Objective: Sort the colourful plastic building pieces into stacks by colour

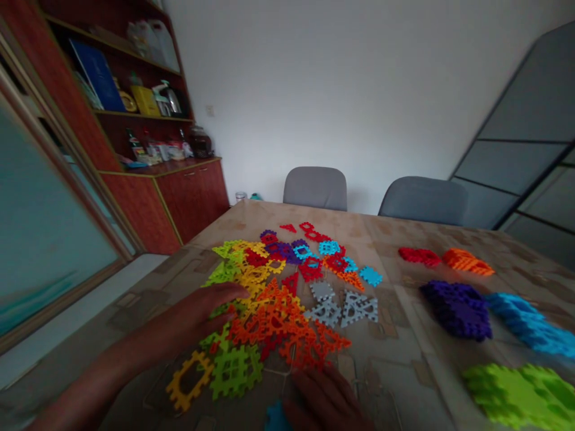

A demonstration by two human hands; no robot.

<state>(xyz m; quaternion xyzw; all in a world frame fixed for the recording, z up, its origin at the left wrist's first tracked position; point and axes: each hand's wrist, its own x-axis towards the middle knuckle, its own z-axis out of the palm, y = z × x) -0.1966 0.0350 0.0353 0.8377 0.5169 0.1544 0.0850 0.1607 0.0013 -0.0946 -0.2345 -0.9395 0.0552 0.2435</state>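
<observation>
head view: plastic tile stacks (456, 311) are gathered at 3 o'clock, loose tiles (274, 317) are left under the flat, narrow-fingered left hand (188, 317), and whether the right hand (323, 401) holds anything cannot be told.

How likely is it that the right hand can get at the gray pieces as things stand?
Likely yes. The gray pieces lie just beyond the right hand, and the orange pieces block only part of the way. The hand could probably pass to their right, over bare tabletop.

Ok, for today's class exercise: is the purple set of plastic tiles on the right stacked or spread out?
Stacked: the purple plastic tiles form one thick, compact pile on the tabletop, not a flat scatter.
</observation>
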